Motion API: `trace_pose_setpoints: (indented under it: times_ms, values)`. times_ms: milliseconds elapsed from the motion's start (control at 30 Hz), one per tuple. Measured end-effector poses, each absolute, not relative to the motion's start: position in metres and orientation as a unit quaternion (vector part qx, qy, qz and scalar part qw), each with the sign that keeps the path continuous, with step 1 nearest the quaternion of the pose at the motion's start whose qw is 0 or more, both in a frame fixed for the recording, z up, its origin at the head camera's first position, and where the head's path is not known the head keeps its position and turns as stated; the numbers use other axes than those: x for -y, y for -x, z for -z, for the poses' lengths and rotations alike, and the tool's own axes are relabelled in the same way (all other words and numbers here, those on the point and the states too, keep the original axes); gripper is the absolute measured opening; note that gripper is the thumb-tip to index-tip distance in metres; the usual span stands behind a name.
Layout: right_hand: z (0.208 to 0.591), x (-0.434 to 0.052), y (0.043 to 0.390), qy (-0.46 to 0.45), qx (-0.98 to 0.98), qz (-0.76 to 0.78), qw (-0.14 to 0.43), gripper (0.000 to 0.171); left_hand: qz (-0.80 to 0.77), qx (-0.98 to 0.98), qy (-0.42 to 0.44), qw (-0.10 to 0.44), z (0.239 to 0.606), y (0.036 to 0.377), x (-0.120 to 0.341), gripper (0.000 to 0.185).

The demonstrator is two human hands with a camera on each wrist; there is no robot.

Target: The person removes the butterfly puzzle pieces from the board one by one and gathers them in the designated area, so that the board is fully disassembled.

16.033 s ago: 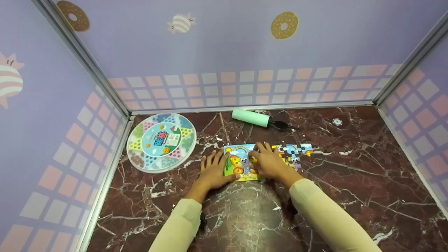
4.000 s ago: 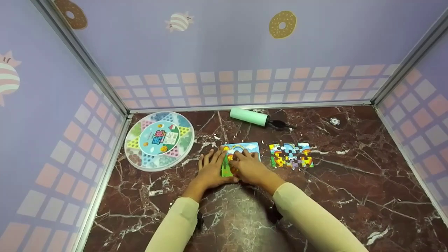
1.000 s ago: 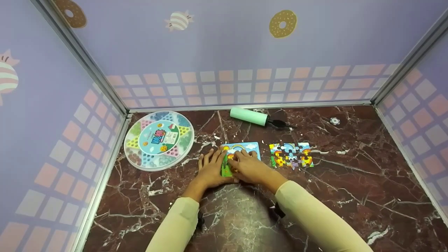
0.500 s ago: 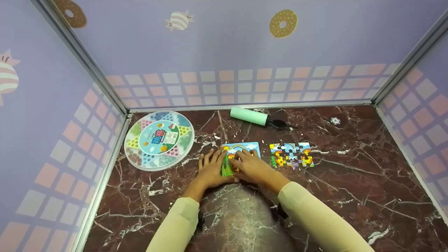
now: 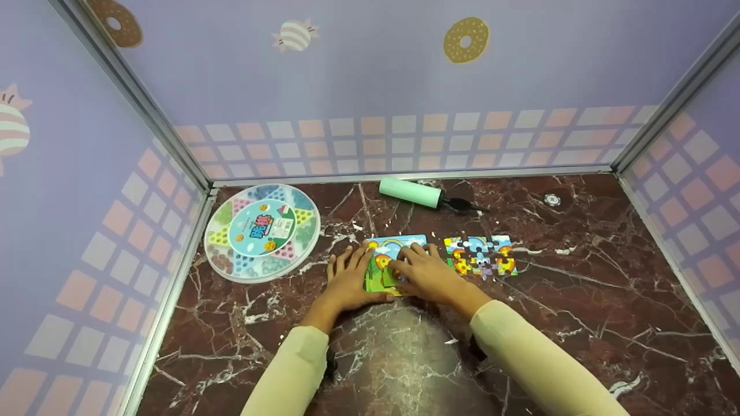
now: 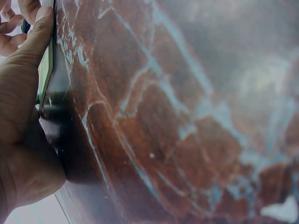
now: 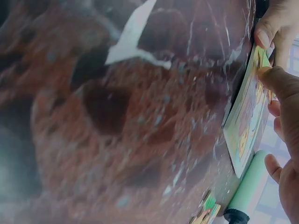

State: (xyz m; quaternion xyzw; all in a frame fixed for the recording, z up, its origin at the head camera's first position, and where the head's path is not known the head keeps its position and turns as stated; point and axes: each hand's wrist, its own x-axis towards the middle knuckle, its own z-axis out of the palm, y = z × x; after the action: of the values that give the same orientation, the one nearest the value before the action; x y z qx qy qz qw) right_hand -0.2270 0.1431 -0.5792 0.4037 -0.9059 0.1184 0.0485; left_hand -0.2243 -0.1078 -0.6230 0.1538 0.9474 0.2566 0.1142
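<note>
A small jigsaw puzzle (image 5: 388, 248) with a rainbow and mushroom picture lies flat before me. My left hand (image 5: 347, 283) rests along its left side with fingers spread, the thumb (image 6: 35, 39) at the near edge. Over the puzzle's lower middle, my right hand (image 5: 430, 274) pinches a green puzzle piece (image 5: 388, 278) between thumb and bent fingers. The right wrist view shows the right thumb (image 7: 282, 81) by the yellow-green corner. Part of the picture is hidden under the right hand. To the right lies a block of several loosely joined puzzle pieces (image 5: 480, 257).
A round, clear-covered Chinese checkers set (image 5: 300, 248) lies at the left. Behind the puzzle is a mint-green hand pump (image 5: 410, 192) with a black end. A poker chip (image 5: 552, 199) lies at the back right. Walls enclose the marbled tabletop (image 5: 578, 300) on three sides.
Over the sixteen seconds, the block of pieces at right has been rearranged and completed by more pieces. In the last half second my right hand has shifted right, uncovering more picture; the left stays put.
</note>
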Motion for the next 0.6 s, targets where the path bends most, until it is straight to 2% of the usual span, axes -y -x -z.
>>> trace_pose_setpoints:
  times_ms: [400,600]
  values:
    - [0.584,-0.17,0.224,-0.396,0.905,-0.129,0.088,0.036,-0.255,-0.949,-0.151,0.111,0.621,0.223,0.106,0.13]
    - [0.583,-0.186,0.224,-0.381,0.911,-0.138,0.076,0.038,-0.259,-0.946,-0.156,0.116,0.618,0.223,0.107,0.132]
